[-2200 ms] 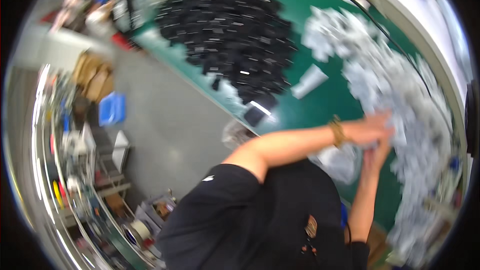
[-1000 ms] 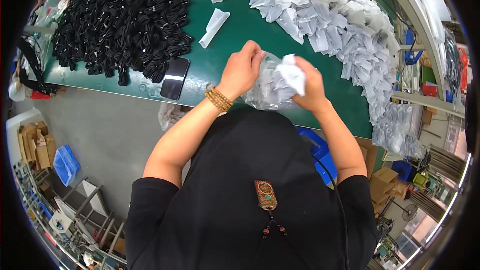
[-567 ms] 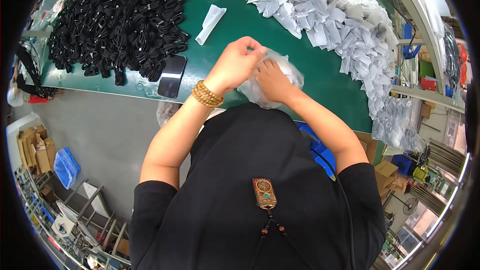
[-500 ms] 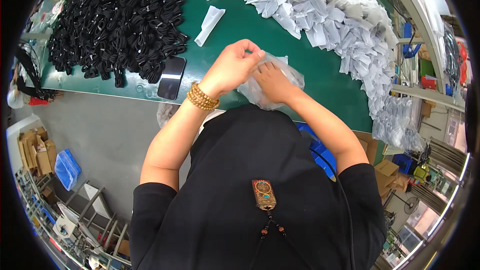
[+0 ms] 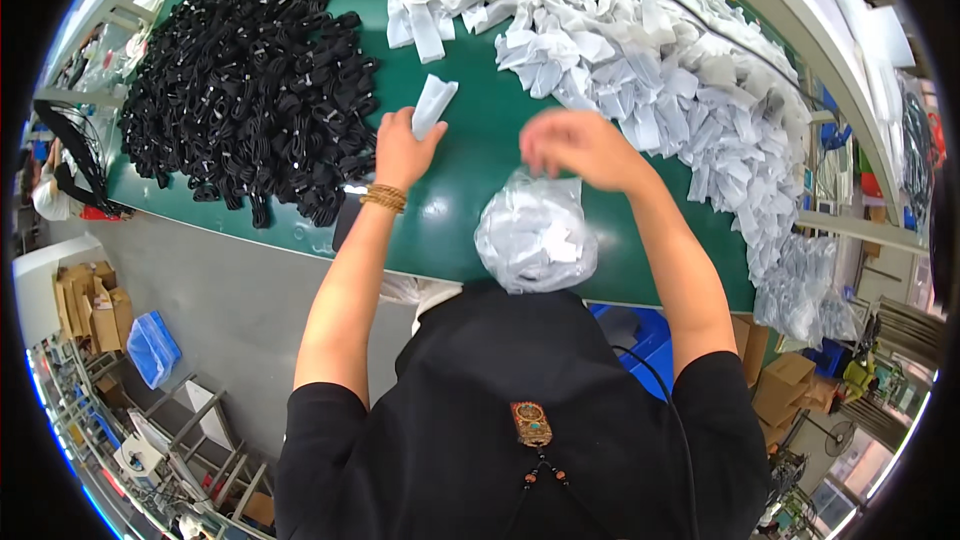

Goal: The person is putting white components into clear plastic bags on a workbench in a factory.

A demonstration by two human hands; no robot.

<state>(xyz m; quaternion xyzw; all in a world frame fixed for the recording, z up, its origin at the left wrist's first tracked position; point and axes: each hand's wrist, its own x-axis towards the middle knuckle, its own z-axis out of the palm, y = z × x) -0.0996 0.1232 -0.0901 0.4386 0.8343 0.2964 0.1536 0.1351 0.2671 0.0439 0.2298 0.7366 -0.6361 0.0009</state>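
A small white packet [image 5: 435, 103] lies on the green table between the two piles. My left hand [image 5: 403, 148], with a beaded bracelet at the wrist, has its fingers and thumb around the packet's near end. A clear, crumpled plastic bag [image 5: 535, 240] with whitish contents rests at the near table edge in front of me. Just above the bag's top hangs my right hand [image 5: 580, 148], its fingers smeared by motion. Whether they touch the bag is unclear.
A heap of coiled black cables [image 5: 250, 90] covers the table's left. White packets [image 5: 650, 70] form a long pile curving down the right. A dark phone [image 5: 349, 215] lies partly behind my left forearm. A blue bin [image 5: 645, 345] stands below the table's front edge.
Both hands have left the plastic bag. My left hand has moved left to the white packet; my right has lifted away, above the bag. The whole view has shifted.
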